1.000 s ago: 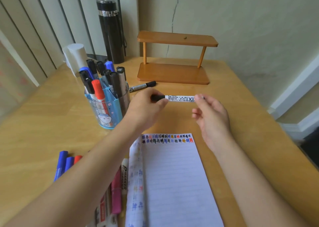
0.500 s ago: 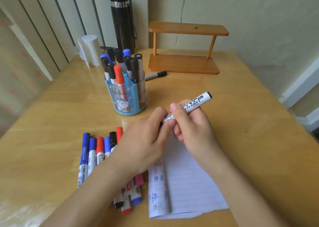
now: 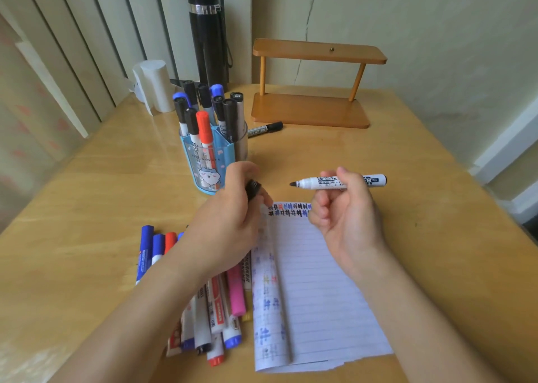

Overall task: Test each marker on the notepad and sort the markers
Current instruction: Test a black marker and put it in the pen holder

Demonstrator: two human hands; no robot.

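My right hand (image 3: pixel 348 208) grips the uncapped marker (image 3: pixel 337 182) above the notepad (image 3: pixel 314 295); my left hand (image 3: pixel 230 225) pinches its black cap (image 3: pixel 252 189)

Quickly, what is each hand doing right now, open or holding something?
Left hand: pinches the black marker cap.
Right hand: grips the uncapped black marker, tip pointing left.

The tabletop (image 3: pixel 407 208) is glossy pale wood, the notepad (image 3: pixel 320 295) matt lined paper, the marker holder (image 3: pixel 203 161) clear blue plastic.
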